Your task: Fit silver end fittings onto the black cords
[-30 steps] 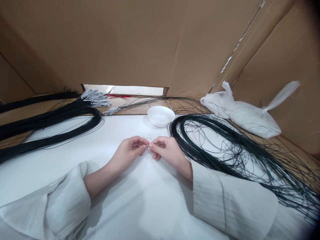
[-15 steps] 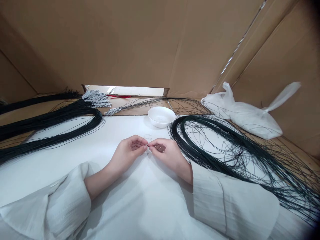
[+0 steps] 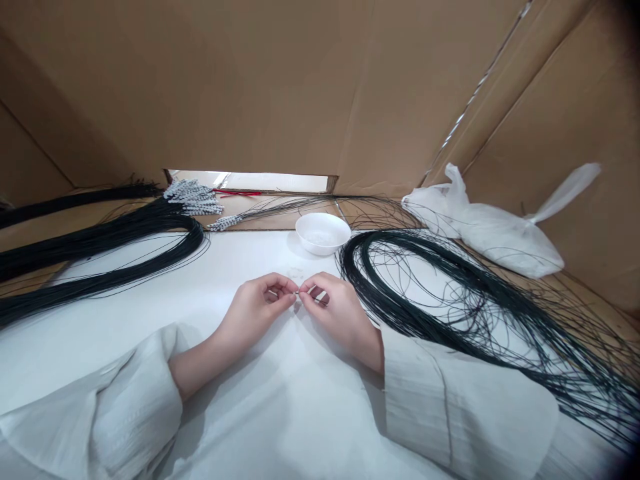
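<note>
My left hand [image 3: 255, 303] and my right hand [image 3: 337, 307] meet over the white tabletop, thumb and forefinger pinched on each. Between their fingertips is a tiny thing, too small to make out; it may be the end of a thin dark cord with a small light piece. Just beyond the fingers, a few small pale bits [image 3: 296, 272] lie on the table. A white bowl [image 3: 323, 235] with whitish contents stands behind them. To the right of my right hand lies a loose coil of thin dark cords [image 3: 400, 313].
At left are thick bundles of dark cords [image 3: 100, 243]; white-and-black beaded-looking ends [image 3: 193, 198] and a smaller bunch [image 3: 226, 223] lie near the back. A knotted white plastic bag [image 3: 510, 233] sits at back right. Cardboard walls [image 3: 260, 87] rise behind, with a slot [image 3: 280, 182] cut low.
Both hands stay nearly in place with small finger shifts. The dark tip that showed between the fingertips is now hardly visible, and a small light spot shows there.
</note>
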The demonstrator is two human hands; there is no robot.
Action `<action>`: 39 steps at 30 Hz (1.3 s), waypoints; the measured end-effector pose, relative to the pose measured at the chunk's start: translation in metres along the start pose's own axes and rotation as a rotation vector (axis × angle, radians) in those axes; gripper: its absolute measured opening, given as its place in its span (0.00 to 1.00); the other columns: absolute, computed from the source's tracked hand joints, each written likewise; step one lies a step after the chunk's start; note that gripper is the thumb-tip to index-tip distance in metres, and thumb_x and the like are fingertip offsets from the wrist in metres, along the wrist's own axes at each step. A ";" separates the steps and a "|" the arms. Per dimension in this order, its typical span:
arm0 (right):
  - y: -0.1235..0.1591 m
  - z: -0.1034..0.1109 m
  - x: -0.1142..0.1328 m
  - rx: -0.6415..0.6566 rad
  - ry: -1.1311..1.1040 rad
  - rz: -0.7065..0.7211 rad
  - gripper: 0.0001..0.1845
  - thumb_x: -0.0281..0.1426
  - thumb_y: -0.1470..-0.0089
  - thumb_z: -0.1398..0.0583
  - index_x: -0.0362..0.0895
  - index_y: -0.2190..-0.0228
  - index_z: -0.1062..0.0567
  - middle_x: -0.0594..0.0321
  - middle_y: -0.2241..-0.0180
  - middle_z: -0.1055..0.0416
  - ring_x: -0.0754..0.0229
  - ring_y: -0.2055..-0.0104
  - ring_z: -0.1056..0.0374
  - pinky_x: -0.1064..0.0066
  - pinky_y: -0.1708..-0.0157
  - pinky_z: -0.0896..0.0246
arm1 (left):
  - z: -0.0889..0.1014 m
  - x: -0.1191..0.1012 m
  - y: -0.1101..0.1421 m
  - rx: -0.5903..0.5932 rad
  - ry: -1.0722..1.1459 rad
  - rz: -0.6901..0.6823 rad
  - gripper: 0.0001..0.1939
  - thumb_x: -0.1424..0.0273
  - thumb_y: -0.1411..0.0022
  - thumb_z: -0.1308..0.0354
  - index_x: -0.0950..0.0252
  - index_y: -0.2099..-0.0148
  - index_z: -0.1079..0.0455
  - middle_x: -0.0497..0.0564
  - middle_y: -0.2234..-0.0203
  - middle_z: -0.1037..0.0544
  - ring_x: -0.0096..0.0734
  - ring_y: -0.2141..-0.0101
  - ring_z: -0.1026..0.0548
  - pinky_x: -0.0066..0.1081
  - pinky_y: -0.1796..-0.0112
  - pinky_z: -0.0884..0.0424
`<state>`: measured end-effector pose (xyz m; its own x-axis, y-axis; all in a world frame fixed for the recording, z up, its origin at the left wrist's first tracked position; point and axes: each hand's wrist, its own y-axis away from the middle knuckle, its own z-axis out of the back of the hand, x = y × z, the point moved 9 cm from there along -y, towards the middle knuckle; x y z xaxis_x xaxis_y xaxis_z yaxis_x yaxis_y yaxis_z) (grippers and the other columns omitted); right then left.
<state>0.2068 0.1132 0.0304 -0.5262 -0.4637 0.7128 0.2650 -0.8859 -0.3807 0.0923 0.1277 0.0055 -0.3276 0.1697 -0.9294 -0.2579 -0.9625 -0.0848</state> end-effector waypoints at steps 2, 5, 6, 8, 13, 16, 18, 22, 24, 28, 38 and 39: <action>0.001 0.001 0.004 -0.016 0.047 0.041 0.04 0.25 0.48 0.45 0.41 0.71 0.30 0.63 0.69 0.32 0.66 0.69 0.35 0.76 0.68 0.42 | -0.001 0.001 0.000 0.012 0.032 0.010 0.07 0.68 0.46 0.44 0.66 0.64 0.30 0.49 0.70 0.25 0.29 0.68 0.28 0.28 0.64 0.33; 0.003 -0.001 0.009 0.007 0.122 0.086 0.04 0.24 0.47 0.46 0.42 0.70 0.31 0.63 0.68 0.33 0.66 0.69 0.36 0.75 0.68 0.42 | -0.003 0.002 0.000 0.024 0.093 0.010 0.07 0.69 0.46 0.44 0.66 0.64 0.32 0.50 0.69 0.26 0.30 0.67 0.27 0.28 0.64 0.32; 0.003 -0.002 0.011 0.022 0.146 0.095 0.04 0.24 0.47 0.47 0.42 0.70 0.32 0.63 0.67 0.33 0.65 0.69 0.36 0.75 0.68 0.43 | -0.003 0.002 0.000 0.021 0.106 0.005 0.07 0.69 0.46 0.44 0.67 0.64 0.32 0.49 0.70 0.26 0.29 0.67 0.28 0.28 0.64 0.32; 0.004 -0.004 0.013 0.049 0.183 0.104 0.04 0.24 0.47 0.47 0.42 0.70 0.32 0.62 0.67 0.33 0.64 0.68 0.36 0.74 0.67 0.43 | -0.003 0.002 0.000 0.013 0.118 -0.006 0.08 0.70 0.47 0.44 0.67 0.64 0.33 0.49 0.70 0.27 0.29 0.67 0.28 0.28 0.63 0.32; 0.003 -0.004 0.015 0.052 0.204 0.106 0.04 0.23 0.48 0.47 0.43 0.69 0.33 0.61 0.67 0.34 0.63 0.67 0.36 0.74 0.68 0.44 | -0.005 -0.001 0.001 0.042 0.064 -0.022 0.07 0.69 0.46 0.45 0.66 0.64 0.31 0.50 0.69 0.24 0.31 0.67 0.26 0.29 0.63 0.31; 0.004 -0.004 0.013 0.046 0.184 0.087 0.04 0.24 0.48 0.48 0.43 0.69 0.34 0.62 0.68 0.34 0.63 0.68 0.37 0.74 0.69 0.44 | -0.003 -0.002 0.002 0.025 0.015 -0.026 0.08 0.69 0.46 0.46 0.65 0.64 0.30 0.50 0.69 0.23 0.32 0.67 0.26 0.30 0.64 0.32; 0.004 -0.004 0.012 0.046 0.172 0.077 0.04 0.25 0.47 0.48 0.43 0.69 0.35 0.62 0.68 0.34 0.64 0.69 0.36 0.74 0.70 0.44 | -0.002 -0.002 0.003 0.011 -0.009 -0.026 0.08 0.68 0.46 0.46 0.65 0.64 0.30 0.50 0.69 0.23 0.32 0.67 0.26 0.30 0.64 0.32; 0.005 -0.005 0.011 0.044 0.165 0.075 0.04 0.25 0.46 0.49 0.43 0.68 0.35 0.62 0.68 0.34 0.64 0.69 0.37 0.74 0.69 0.44 | -0.002 -0.004 0.003 0.000 -0.011 -0.029 0.08 0.68 0.45 0.45 0.65 0.64 0.30 0.50 0.69 0.24 0.32 0.67 0.26 0.29 0.64 0.32; 0.005 -0.005 0.011 0.042 0.175 0.078 0.04 0.25 0.45 0.50 0.43 0.69 0.36 0.62 0.68 0.34 0.63 0.69 0.37 0.74 0.69 0.44 | -0.002 -0.005 0.004 0.003 0.008 -0.027 0.08 0.68 0.45 0.46 0.66 0.64 0.30 0.50 0.69 0.24 0.31 0.67 0.26 0.29 0.64 0.32; 0.005 -0.006 0.012 0.045 0.204 0.088 0.04 0.25 0.45 0.50 0.42 0.69 0.35 0.61 0.68 0.34 0.62 0.68 0.37 0.73 0.69 0.44 | -0.003 -0.004 0.003 0.007 0.014 -0.023 0.08 0.68 0.45 0.46 0.66 0.64 0.30 0.50 0.69 0.24 0.31 0.67 0.27 0.28 0.64 0.32; 0.006 -0.005 0.015 0.032 0.226 0.089 0.05 0.25 0.45 0.50 0.42 0.69 0.35 0.60 0.68 0.33 0.62 0.68 0.37 0.73 0.69 0.44 | -0.003 -0.004 0.004 -0.005 -0.012 -0.044 0.08 0.68 0.45 0.46 0.65 0.65 0.29 0.50 0.70 0.24 0.31 0.68 0.27 0.29 0.65 0.32; 0.006 -0.005 0.015 0.032 0.229 0.085 0.05 0.25 0.45 0.50 0.42 0.69 0.35 0.60 0.68 0.33 0.62 0.68 0.36 0.73 0.69 0.44 | -0.003 -0.004 0.004 -0.004 0.002 -0.038 0.08 0.69 0.46 0.46 0.66 0.65 0.29 0.50 0.70 0.24 0.31 0.68 0.27 0.29 0.65 0.32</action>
<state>0.1962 0.1009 0.0360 -0.6691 -0.5255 0.5255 0.3401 -0.8453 -0.4121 0.0950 0.1226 0.0077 -0.3162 0.2059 -0.9261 -0.2668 -0.9561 -0.1215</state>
